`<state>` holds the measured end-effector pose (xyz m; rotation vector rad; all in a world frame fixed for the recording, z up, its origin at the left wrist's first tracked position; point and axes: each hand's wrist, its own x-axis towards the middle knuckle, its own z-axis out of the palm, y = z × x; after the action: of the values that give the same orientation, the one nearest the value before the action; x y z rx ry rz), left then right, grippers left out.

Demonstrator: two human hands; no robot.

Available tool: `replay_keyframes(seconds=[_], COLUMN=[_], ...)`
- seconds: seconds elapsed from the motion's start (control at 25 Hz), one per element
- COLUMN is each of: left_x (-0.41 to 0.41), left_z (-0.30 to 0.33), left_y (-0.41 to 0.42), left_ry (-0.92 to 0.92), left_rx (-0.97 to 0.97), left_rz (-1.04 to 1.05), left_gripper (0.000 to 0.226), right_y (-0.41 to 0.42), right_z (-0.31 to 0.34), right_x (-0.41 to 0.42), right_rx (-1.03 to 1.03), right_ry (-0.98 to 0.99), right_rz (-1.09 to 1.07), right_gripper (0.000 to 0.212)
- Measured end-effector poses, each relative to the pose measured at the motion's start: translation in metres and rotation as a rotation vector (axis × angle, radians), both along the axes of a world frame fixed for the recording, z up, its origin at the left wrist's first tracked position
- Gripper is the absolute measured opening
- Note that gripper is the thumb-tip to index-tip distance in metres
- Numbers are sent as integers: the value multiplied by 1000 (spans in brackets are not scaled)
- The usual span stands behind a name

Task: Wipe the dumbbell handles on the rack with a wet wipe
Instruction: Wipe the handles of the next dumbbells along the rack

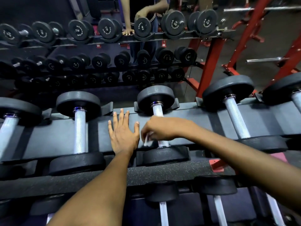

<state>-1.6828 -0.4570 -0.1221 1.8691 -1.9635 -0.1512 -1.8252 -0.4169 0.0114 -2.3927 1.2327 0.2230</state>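
Several black dumbbells with knurled silver handles lie across the top shelf of the rack (pixel 203 115). My right hand (pixel 160 128) curls round the handle of the middle dumbbell (pixel 157 110), holding a white wet wipe (pixel 147 141) against it; the wipe pokes out below my fingers and looks blurred. My left hand (pixel 123 132) rests flat on the rack shelf just left of that dumbbell, fingers spread and straight. Neighbouring handles show to the left (pixel 79 131) and to the right (pixel 236 118).
A lower tier holds more dumbbells (pixel 162 191). A mirror behind the rack reflects rows of dumbbells (pixel 105 30) and a person's arms. Red steel frames (pixel 211 62) stand at the right.
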Motion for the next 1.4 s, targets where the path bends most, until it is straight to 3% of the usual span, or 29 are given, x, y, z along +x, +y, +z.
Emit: replay_keyframes(seconds=[0.08,0.12,0.32,0.44,0.52,0.56,0.72,0.92,1.08,1.24,1.4], left_x=[0,-1,-1,-1,-1,-1,-2,0,-1,-1,-2], left_z=[1,2,2,3,4,3,6,5,5,5,5], left_y=[-1,-1,-1,2,2,3,2,1,1,2,0], left_ry=[10,11,2,-34,-58,-60,-35,-34,-33,-24,-26], left_rx=[-4,-4,-5,-1,-1,0,-3,-5,-5,1,-10], left_rz=[0,-1,-2,2,1,0,4,3,6,5,4], left_gripper=[62,62,62,62,62,63,62,62,61,61,60], right_y=[-8,-10,-13,-20,-12,-1,-1,-40,-19,-46,-21], right_z=[-9,-9,18,12,-1,-9,-44,-39,-49,-30,-45], right_x=[15,17,-13,-54,-75,-80,-83,-92,-88,-84,-73], right_rx=[73,99,128,-280,-500,-519,-553,-652,-447,-650,-523], right_ry=[390,472,177,-218,-329,-316,-90,1,-9,-64,8], right_rz=[178,213,186,1,-28,32,643,432,721,463,778], right_gripper=[31,32,29,35,38,38,43,50,49,49,43])
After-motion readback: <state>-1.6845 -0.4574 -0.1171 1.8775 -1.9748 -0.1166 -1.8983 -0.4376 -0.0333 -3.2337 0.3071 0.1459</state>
